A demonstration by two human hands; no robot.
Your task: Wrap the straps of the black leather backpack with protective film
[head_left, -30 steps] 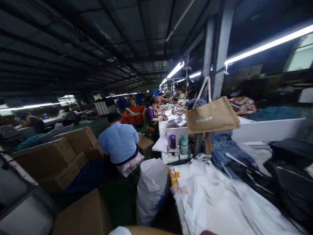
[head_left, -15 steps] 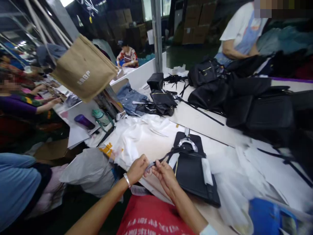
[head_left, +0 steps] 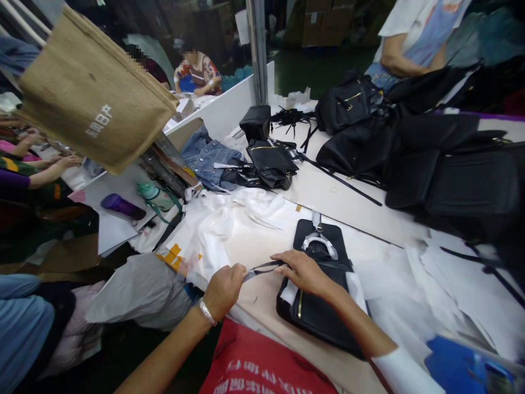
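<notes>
A black backpack [head_left: 328, 323] lies on the table in front of me, its top handle wrapped in white material and a gold zipper showing on its side. From it a thin black strap [head_left: 264, 268] stretches left over the tabletop. My left hand [head_left: 225, 289], wearing a silver bracelet, is closed in a fist around the strap's end. Over the strap, beside the backpack's upper left, reaches my right hand [head_left: 302, 270]; its fingers are partly extended along the strap, thumb below. The far part of the strap is hidden by that hand.
Black bags [head_left: 451, 169] are heaped at the right, with smaller black bags [head_left: 273, 161] at the back. White wrapping sheets [head_left: 213, 219] lie left. A tan bag [head_left: 98, 93] hangs upper left. A blue object [head_left: 459, 355] sits lower right. A co-worker [head_left: 414, 49] stands across the table.
My hands have moved apart: the right went up and right along the strap, the left slightly left. The strap is now stretched between them, and the backpack's near end has shifted left.
</notes>
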